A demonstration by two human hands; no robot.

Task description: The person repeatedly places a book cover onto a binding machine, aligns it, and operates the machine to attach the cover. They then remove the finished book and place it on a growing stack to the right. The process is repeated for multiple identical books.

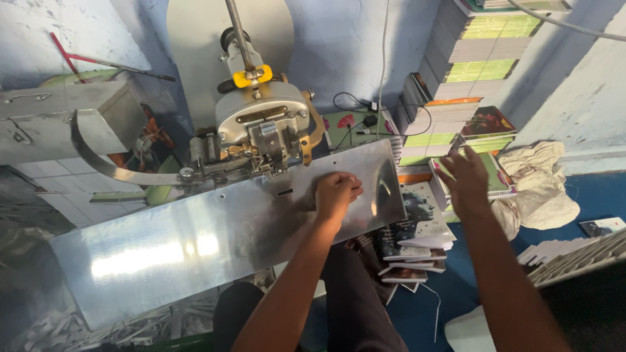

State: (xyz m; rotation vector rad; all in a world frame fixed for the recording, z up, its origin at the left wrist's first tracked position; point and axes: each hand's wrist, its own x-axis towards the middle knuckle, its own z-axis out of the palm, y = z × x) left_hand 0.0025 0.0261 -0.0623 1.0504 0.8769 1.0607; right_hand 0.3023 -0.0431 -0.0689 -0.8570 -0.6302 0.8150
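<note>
Resting curled, knuckles up, on the shiny flat metal work plate of the machine, near the plate's far right corner: the left hand, fingers folded together against the bare steel, clamping on nothing visible. Reaching out past the plate's right edge with fingers spread apart and empty: the right hand, hovering over a low pile of green-covered notebooks lying on the blue floor, whether touching the top cover or just above it not being clear. Standing at the plate's far edge, just left of the left hand: the grey rounded metal stitching head, carrying a yellow clamp on its upright rod, with a small dark slot in the plate just before it. Rising against the blue wall behind the right hand: a tall stack of notebooks with green and grey edges. Lying beside the low pile, toward the right: a crumpled pale cloth. Spreading on the floor under the plate's right edge: loose booklets with dark printed covers. Gathering beneath the plate's near left corner: white paper trimmings.
</note>
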